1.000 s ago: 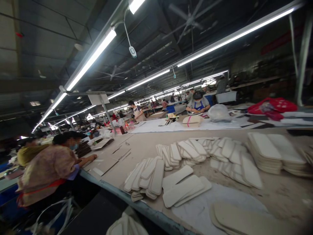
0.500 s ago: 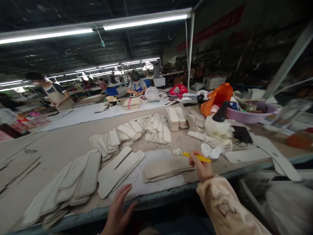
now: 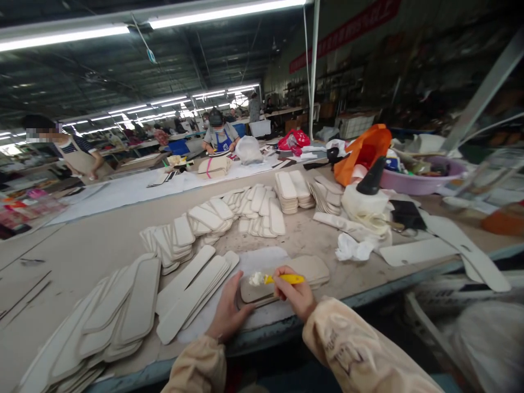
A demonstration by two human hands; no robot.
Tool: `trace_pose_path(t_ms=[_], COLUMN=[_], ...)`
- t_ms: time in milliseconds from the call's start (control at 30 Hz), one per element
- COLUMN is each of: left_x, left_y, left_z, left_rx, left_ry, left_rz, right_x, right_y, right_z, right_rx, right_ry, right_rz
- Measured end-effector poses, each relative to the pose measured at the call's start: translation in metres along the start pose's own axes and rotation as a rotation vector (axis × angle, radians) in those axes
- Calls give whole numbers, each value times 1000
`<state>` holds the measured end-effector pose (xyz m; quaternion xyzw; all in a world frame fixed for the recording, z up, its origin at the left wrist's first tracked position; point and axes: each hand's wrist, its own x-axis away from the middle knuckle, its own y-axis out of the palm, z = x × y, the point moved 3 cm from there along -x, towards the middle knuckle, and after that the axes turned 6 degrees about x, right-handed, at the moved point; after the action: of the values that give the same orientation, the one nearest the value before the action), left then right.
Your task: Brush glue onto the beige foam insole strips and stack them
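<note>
Head view: a stack of pale panels (image 3: 313,271) lay near the front edge of the tabletop (image 3: 102,240), partly on a white sheet (image 3: 264,255). The right hand (image 3: 297,293) grasped a yellow-handled brush (image 3: 269,279), fingers closed round the handle, with the white-laden tip over the stack's left part; whether tip met panel could not be told. The left hand (image 3: 229,310) gripped nothing, its fingers parted around the stack's left end. The panels were judged light, fairly stiff and apt to slide across each other, best held by their rims; the brush, light, was best held by its handle, clear of the smeary tip.
</note>
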<state>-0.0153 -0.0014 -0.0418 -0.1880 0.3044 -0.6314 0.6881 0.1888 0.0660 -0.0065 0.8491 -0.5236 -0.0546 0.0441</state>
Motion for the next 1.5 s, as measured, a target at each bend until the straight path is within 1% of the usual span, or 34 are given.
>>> trace_pose_path(t_ms=[133,333,433,533,633,767,1000,1133,1200,1267,1333,1367,1433,1500], left_x=[-2,-4,-4,-3,-3,-5,-6,-6,-7,-7,-7,-7,-6,-5], left_y=[-1,1,2,2,2,3,3,3,3,3,3,3,3,3], left_z=[1,-2,-5,-8,-10,-11,-9,-11,-12,-12,-11,-10,-7,-5], left_rx=[89,98,104,84,31,-66,-130,-141,-147,-154,-159,-163,-172,-180], left_ry=[-40,-56,-64,-58,-47,-26,-1,33,42,46,49,51,56,59], left_rz=[14,33,32,29,27,8,7,9,10,16,23,26,25,20], right_x=[-3,-7,-8,-7,-4,1,5,6,6,8,9,10,10,11], right_y=[13,21,21,16,3,-21,-75,-105,-116,-122,-120,-116,-99,-74], right_z=[3,15,19,18,14,6,-2,-8,-12,-17,-20,-21,-22,-19], right_rx=[11,49,80,118,159,212,330,405,478,541,518,462,296,134], right_ry=[15,2,2,-1,-1,-10,26,70,76,62,30,17,9,34], right_rz=[-36,-73,-76,-55,-16,44,239,353,394,426,440,431,375,261])
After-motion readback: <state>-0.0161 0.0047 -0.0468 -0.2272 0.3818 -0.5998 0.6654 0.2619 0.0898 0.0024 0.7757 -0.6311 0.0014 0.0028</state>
